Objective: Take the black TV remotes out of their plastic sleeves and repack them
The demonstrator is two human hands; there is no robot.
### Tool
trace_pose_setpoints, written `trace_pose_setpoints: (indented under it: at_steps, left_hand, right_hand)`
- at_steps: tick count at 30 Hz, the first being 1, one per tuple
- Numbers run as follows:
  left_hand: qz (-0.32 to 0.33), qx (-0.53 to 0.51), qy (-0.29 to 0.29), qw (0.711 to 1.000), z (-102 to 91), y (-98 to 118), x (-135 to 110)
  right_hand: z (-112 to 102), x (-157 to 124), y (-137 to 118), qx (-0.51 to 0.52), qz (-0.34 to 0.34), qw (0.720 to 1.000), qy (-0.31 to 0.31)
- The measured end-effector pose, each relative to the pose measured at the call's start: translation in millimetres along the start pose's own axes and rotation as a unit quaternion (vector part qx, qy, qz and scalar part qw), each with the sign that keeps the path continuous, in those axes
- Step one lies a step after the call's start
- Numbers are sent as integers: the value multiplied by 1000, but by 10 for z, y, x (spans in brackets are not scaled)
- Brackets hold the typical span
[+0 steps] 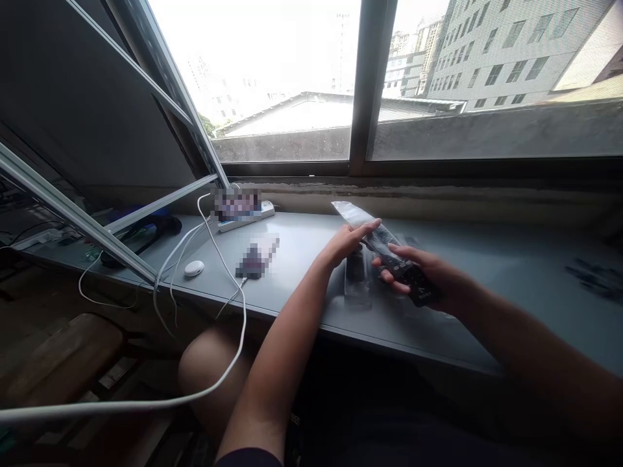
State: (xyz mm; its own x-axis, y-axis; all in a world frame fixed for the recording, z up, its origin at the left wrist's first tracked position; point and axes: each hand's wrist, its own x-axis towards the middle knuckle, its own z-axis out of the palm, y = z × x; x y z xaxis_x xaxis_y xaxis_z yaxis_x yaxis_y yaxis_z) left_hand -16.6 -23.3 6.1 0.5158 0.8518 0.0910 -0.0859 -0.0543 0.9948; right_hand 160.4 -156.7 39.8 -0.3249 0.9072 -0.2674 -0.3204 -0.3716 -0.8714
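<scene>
A black remote control [413,285] with rows of buttons is tilted above the table, its far part inside a clear plastic sleeve [351,211]. My right hand [440,272] is closed around the remote's near half, thumb on top and fingers curled beneath. My left hand [346,246] is closed at the far half, gripping the sleeve with the thumb laid across it. Its other fingers are partly hidden. Below my hands, other dark items in clear plastic wrapping [357,282] lie on the table; my hands partly cover them.
On the grey table [296,259] are a white round puck [193,268], a blurred-out item with a cable, and a power strip [248,217]. A white cable [243,324] hangs across the left foreground. Metal frame bars [160,204] slant at left. Dark pieces [596,279] lie far right.
</scene>
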Motion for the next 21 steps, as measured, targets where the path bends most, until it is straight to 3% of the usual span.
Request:
trace_pose_setpoints:
  at_steps: [4,12,17,21]
  left_hand:
    - [-3,11,-17,1000,26,-4,5]
    - [43,21,8,999,-44,13,33]
    - [44,35,-30,998,-44,-12,27]
    - [65,-3,37,997,-42,-16,68]
  right_hand:
    - [23,-6,-13,7,-10,1000,4]
    - [71,-37,-45,23,1,1000,20]
    - [97,-50,-57,20,3,999,31]
    - [97,-59,-66,12,16,999,46]
